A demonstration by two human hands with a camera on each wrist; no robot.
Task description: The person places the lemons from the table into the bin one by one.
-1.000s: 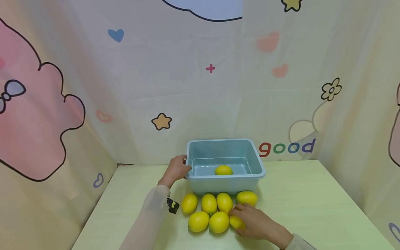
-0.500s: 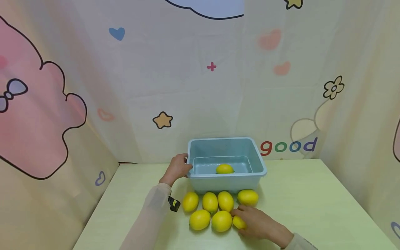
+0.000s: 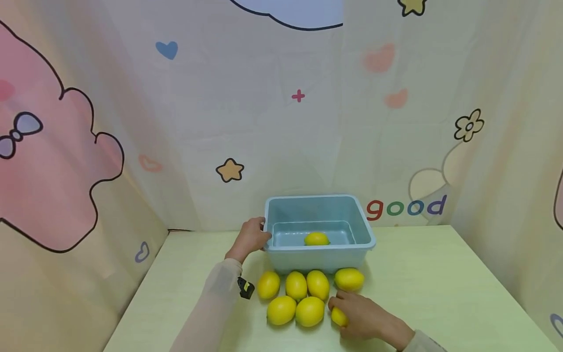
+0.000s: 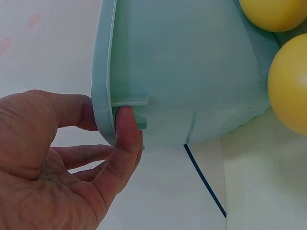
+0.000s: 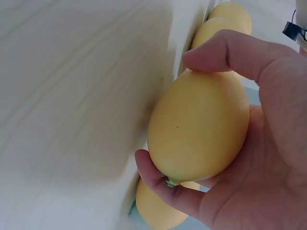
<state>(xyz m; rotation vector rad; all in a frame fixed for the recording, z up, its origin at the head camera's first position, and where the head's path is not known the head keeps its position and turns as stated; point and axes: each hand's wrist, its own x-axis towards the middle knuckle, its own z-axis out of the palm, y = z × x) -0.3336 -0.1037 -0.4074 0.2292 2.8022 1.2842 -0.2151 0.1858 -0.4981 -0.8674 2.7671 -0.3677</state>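
Note:
A light blue plastic basin [image 3: 318,259] stands at the back of the table with one lemon [image 3: 316,238] on its floor. My left hand [image 3: 250,238] grips the basin's left rim; in the left wrist view its thumb and fingers pinch the rim from both sides. My right hand [image 3: 362,315] curls round a lemon [image 5: 199,127] at the right end of the front row. The right wrist view shows thumb and fingers round that lemon, its stem end showing, close over the table. Most of it is hidden by the hand in the head view.
Two lemons, a front one [image 3: 281,310] and its neighbour [image 3: 310,312], lie left of my right hand. Behind them several more, including a lemon [image 3: 349,279] at the right, line the basin's front. A patterned curtain [image 3: 299,146] hangs behind the pale table [image 3: 418,274].
My right hand has closed round the lemon and drawn it slightly right, leaving a gap to the lemon beside it. My left hand stays on the basin rim.

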